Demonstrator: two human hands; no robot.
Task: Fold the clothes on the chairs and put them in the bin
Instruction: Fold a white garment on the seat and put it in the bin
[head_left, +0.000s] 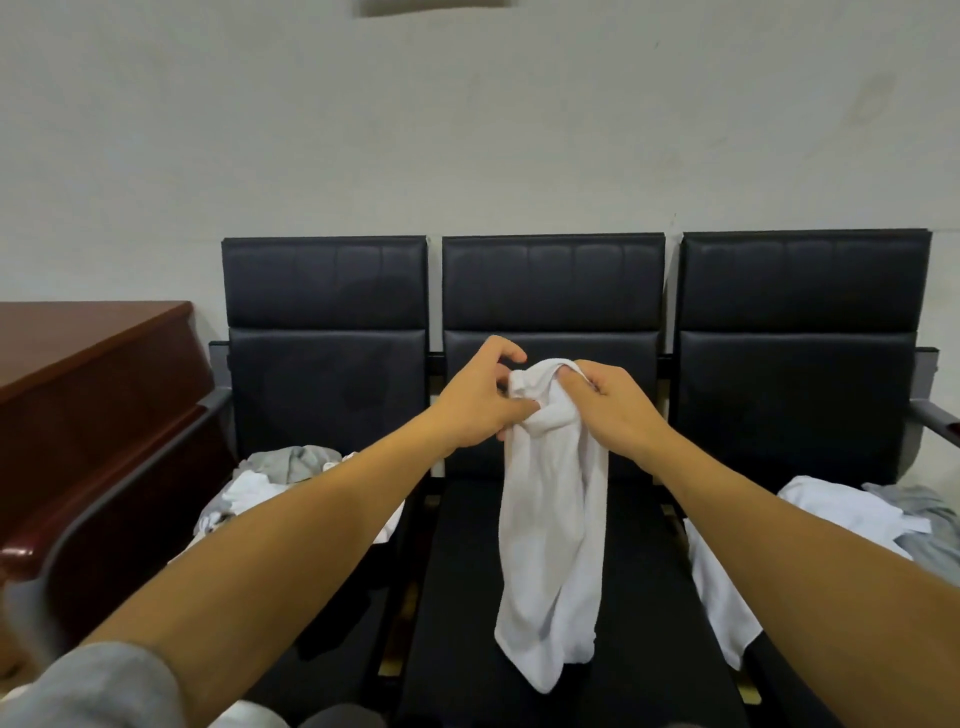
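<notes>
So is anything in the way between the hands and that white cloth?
No. Both the left hand and the right hand already grip the white garment at its top, and it hangs over the middle chair. No bin is in view.

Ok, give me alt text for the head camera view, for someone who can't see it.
Two bare hands, left hand and right hand, grip the bunched top of a white cloth garment hanging over the middle black padded chair. Heaps of white and grey clothes lie on the left seat and the right seat.
</notes>
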